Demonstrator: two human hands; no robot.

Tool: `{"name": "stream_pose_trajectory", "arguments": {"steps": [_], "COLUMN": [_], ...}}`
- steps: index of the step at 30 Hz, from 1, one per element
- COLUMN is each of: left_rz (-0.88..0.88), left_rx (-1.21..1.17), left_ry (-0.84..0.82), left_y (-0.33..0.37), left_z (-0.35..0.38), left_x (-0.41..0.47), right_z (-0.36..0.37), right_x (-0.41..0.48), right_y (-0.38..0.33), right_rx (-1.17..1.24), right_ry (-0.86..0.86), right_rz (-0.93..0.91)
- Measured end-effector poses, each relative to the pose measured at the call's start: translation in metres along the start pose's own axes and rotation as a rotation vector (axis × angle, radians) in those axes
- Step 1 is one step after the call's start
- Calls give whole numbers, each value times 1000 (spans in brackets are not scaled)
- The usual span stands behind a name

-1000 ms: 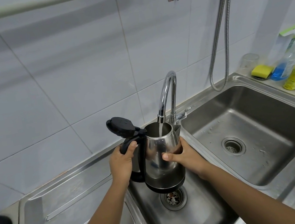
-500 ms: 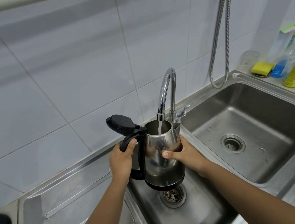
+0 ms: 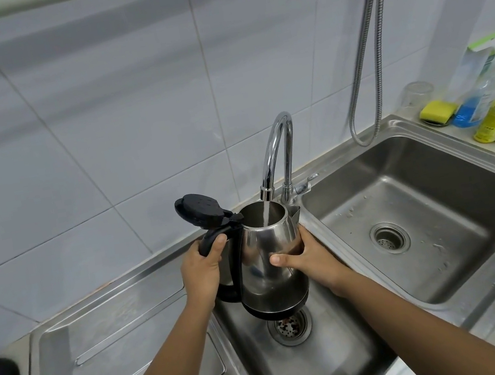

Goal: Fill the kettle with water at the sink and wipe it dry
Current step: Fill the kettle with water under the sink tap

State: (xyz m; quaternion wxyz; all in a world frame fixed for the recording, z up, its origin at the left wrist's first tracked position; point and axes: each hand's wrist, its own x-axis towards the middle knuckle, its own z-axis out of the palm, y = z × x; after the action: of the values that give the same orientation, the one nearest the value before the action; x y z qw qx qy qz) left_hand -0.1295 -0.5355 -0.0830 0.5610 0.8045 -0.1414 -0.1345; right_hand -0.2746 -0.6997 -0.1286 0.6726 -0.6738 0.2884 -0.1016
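The left hand [image 3: 200, 268] is wrapped round the black handle [image 3: 226, 293] of the kettle [image 3: 276, 235], with the thumb on top of the handle. The right hand [image 3: 310, 257] holds the shiny steel side of the kettle, its thumb across the front and its fingers curled round the far side. So the kettle sits between the two hands, standing up straight, held in the air above the drain [image 3: 289, 328] of the small sink bowl [image 3: 333, 370]. Its black lid [image 3: 199, 210] is flipped open and sticks up to the left. The mouth of the kettle is right under the tap [image 3: 275, 136], and a thin stream of water [image 3: 266, 213] runs down into it. Compared with half a second ago, almost nothing is different: the kettle is in the same spot under the tap, both hands grip it the same way, and the water is still running in.
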Motion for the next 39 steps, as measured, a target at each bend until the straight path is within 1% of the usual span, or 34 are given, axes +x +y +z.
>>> {"name": "stream_pose_trajectory", "arguments": {"steps": [30, 39], "left_rz": [12, -4], "left_rx": [-17, -35], "left_ry": [45, 46], "left_y": [-12, -18], "left_z": [-16, -15], "left_x": [1, 4], "right_z": [19, 20], "right_x": [-10, -12], "right_y": [-14, -17], "right_rx": [5, -2], "right_ry": [-73, -69], "right_rz": [41, 61]}}
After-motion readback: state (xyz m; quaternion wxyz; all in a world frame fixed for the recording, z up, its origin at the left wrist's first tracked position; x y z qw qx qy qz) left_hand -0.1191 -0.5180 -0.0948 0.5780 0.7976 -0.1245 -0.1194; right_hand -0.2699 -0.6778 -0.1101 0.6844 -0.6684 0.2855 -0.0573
